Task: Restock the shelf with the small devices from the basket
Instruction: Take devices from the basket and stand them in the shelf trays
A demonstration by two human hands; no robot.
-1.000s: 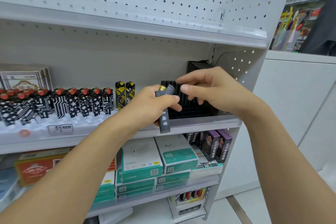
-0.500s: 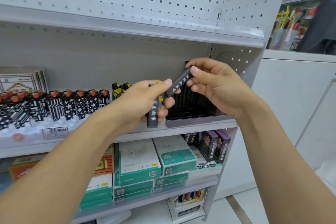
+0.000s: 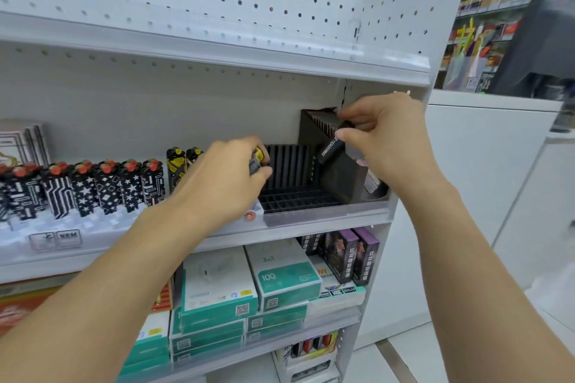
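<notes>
head view: slim black printed device (image 3: 330, 148)

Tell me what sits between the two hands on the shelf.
In the head view, the black slotted rack stands between the left hand and the right hand, its slots there bare. The right hand holds a dark device tilted above it.

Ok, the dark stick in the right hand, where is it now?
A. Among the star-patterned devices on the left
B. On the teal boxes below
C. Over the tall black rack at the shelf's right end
C: the right hand pinches the dark stick tilted over the tall black rack.
</notes>
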